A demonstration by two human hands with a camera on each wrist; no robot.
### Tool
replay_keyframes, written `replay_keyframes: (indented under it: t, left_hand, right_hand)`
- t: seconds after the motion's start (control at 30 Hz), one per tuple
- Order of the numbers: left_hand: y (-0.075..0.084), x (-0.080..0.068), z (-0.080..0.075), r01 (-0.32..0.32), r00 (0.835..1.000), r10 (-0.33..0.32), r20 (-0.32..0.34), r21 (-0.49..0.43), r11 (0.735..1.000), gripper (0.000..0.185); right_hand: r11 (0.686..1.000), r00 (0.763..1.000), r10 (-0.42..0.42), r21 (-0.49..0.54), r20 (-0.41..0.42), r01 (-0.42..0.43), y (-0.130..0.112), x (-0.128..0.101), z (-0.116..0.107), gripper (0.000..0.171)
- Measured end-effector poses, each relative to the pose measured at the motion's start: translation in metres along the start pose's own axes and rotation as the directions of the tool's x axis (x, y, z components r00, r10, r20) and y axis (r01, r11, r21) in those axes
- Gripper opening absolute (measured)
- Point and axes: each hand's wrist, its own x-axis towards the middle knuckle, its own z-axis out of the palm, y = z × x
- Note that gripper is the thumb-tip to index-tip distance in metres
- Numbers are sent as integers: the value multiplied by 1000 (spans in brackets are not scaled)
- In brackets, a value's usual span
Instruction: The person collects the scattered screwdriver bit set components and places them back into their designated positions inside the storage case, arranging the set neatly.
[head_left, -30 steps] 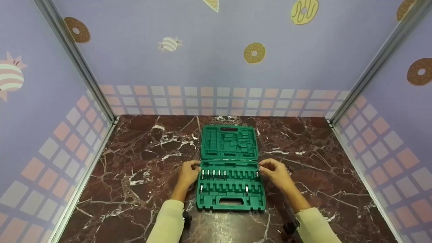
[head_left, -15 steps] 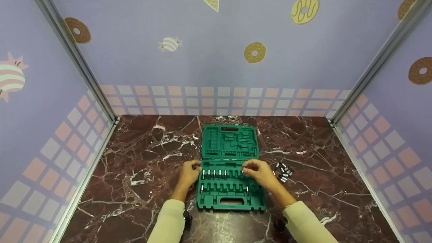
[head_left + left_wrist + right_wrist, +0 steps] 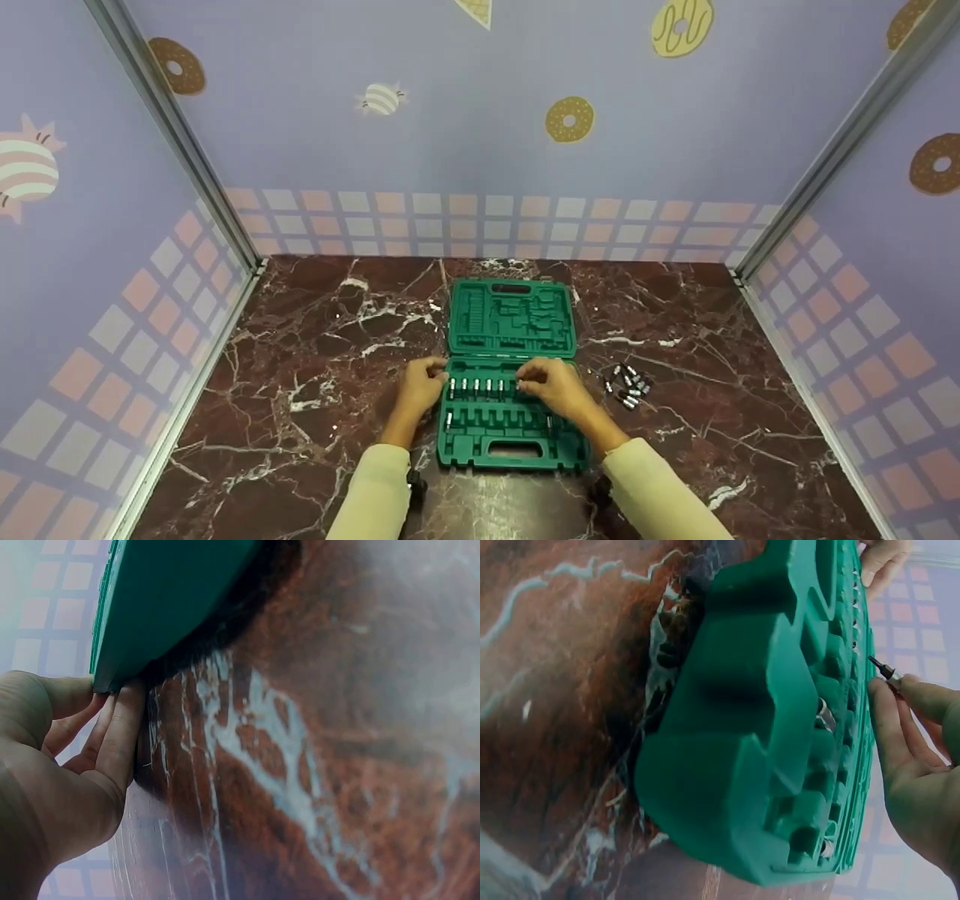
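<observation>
An open green plastic tool case lies on the table. My left hand pinches its left edge, thumb above and fingers beneath in the left wrist view. Over the upper row of slots, my right hand holds a small bit socket, silver with a dark narrow tip, between thumb and fingers. It is apart from the slots in the right wrist view. Several bit sockets fill the left part of that row. Another socket sits at the left of the lower row, and one farther right.
Several loose bit sockets lie in a pile on the marbled table, right of the case. The case lid lies folded back, its moulded recesses facing up. Patterned walls enclose the table at the back and sides.
My right hand has moved left from the case's right edge to beside the filled slots, carrying a bit socket. The loose pile has come into sight. My left hand has stayed at the edge.
</observation>
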Motion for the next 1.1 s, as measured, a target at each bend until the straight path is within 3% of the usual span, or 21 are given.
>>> replay_keyframes:
  t: [0.2, 0.53, 0.7, 0.83, 1.1]
  left_hand:
    - [1, 0, -1, 7, 1000, -7, 3, -15, 1000, 19]
    - [1, 1, -1, 24, 999, -24, 22, -23, 999, 21]
    - [0, 0, -1, 5, 999, -4, 32, -20, 1000, 22]
    - [0, 0, -1, 9, 1000, -8, 26, -38, 999, 22]
    - [0, 0, -1, 22, 999, -22, 28, -25, 999, 20]
  right_hand:
    - [998, 999, 9, -69, 46, -6, 0, 4, 5, 15]
    - [958, 988, -154, -241, 26, 155, 0, 12, 17, 11]
    - [943, 978, -208, -268, -11, 197, 3, 13, 19, 10]
    - [956, 986, -166, -245, 7, 162, 1, 15, 17, 8]
    - [976, 998, 19, -216, 67, -4, -7, 25, 13, 17]
